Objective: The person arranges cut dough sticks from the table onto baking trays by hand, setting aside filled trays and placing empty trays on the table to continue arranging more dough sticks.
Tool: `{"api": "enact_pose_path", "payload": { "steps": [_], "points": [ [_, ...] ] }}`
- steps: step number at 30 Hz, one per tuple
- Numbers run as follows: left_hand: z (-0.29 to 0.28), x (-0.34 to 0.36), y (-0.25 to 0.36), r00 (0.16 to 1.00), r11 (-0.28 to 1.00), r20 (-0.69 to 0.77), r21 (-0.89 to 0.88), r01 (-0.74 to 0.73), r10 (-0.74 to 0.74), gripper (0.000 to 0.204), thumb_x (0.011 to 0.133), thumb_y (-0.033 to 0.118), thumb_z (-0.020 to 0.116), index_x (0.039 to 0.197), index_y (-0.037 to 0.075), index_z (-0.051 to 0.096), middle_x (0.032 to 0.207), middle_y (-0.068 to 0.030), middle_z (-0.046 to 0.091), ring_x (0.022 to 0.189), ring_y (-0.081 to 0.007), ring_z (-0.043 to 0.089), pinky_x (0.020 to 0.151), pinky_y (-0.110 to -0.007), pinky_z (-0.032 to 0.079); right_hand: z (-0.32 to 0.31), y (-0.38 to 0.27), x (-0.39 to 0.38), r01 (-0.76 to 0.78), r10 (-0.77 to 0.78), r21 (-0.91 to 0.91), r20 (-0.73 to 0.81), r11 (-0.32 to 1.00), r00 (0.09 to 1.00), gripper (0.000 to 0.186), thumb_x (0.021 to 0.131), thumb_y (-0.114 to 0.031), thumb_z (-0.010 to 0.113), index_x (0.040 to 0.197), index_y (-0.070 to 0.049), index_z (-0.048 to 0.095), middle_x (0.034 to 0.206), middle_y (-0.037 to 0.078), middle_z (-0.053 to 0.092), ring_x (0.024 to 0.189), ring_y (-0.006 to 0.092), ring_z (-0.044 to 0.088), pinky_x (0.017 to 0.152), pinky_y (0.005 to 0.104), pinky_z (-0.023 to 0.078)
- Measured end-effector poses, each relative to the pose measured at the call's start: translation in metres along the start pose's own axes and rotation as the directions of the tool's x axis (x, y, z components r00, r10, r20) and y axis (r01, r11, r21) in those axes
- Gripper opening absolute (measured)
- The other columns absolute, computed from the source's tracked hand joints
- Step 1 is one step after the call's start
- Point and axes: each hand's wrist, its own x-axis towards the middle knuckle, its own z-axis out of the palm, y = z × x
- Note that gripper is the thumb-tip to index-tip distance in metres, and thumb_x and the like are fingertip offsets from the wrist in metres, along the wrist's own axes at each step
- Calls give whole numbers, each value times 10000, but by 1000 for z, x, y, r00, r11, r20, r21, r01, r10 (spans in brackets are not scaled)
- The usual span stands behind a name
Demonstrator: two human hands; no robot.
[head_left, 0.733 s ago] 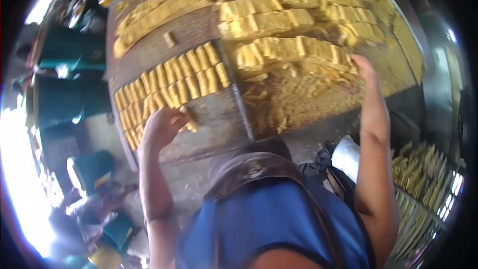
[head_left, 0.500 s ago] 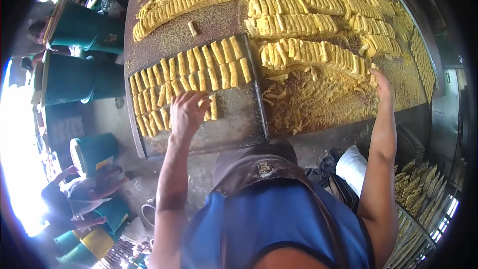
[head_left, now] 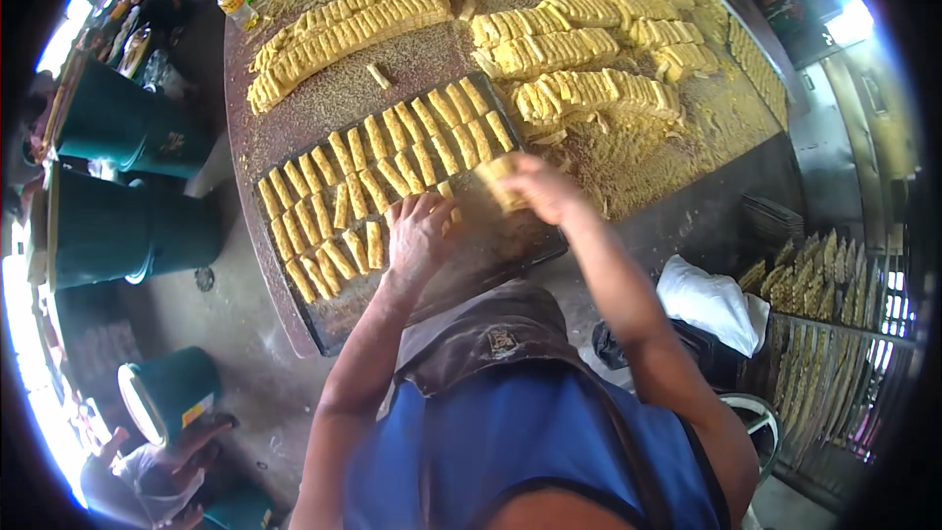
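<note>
A dark metal baking tray [head_left: 481, 260] lies at the table's near edge, with yellow dough sticks [head_left: 422, 164] set on it in slanting rows. My left hand [head_left: 420, 236] is over the front row, its fingers curled down round a dough stick that shows partly beside the thumb. Over the tray's right side, my right hand [head_left: 549, 191] grips a small bunch of dough sticks [head_left: 500, 182]; motion blurs both, and how many it holds is unclear. Beyond the tray's right edge, a long stack of cut dough sticks [head_left: 599, 95] stands on the table.
More stacked rows [head_left: 353, 25] fill the table's far side, among yellow crumbs [head_left: 648, 162]. One loose stick [head_left: 379, 76] lies behind the tray. Green bins [head_left: 132, 226] stand left, near another person [head_left: 147, 476]. A white sack [head_left: 708, 302] and a rack [head_left: 824, 324] are at right.
My right hand has come from the right end of the near stack to the tray, bringing dough sticks. My left hand has moved right along the front row, where more sticks now lie.
</note>
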Motion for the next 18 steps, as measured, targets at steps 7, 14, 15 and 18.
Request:
{"api": "enact_pose_path", "payload": {
  "steps": [7, 14, 15, 18],
  "points": [
    [-2, -4, -8, 1000, 999, -2, -32, -21, 21, 411, 780, 328, 797, 1126, 128, 701, 1098, -74, 653, 1069, -262, 585, 954, -446, 381, 73, 1, 2, -88, -359, -826, -335, 557, 871, 487, 682, -274, 888, 1025, -5, 669, 979, 195, 719, 912, 319, 710, 781, 391, 558],
    [9, 12, 15, 992, 998, -122, -63, 6, -14, 422, 748, 292, 802, 1130, 140, 710, 1163, -58, 646, 1121, -254, 574, 960, -447, 375, 41, 8, 3, 1, -349, -801, -260, 599, 900, 416, 762, -346, 810, 989, -12, 709, 940, 199, 723, 917, 332, 707, 803, 410, 547],
    [9, 13, 15, 992, 998, -127, -55, 18, -25, 422, 748, 292, 802, 1130, 140, 710, 1163, -58, 646, 1121, -254, 574, 960, -447, 375, 37, 4, 2, -1, -298, -761, -255, 649, 920, 424, 771, -366, 806, 991, -15, 712, 939, 200, 725, 921, 326, 709, 807, 405, 547],
    [4, 9, 10, 999, 999, 32, -38, -1, 3, 418, 729, 256, 798, 1128, 164, 710, 1185, -46, 644, 1150, -252, 564, 967, -448, 375, 25, 1, -2, 4, -281, -755, -240, 656, 929, 471, 790, -410, 796, 1014, -6, 706, 940, 207, 725, 913, 315, 715, 816, 397, 552]
  ]
}}
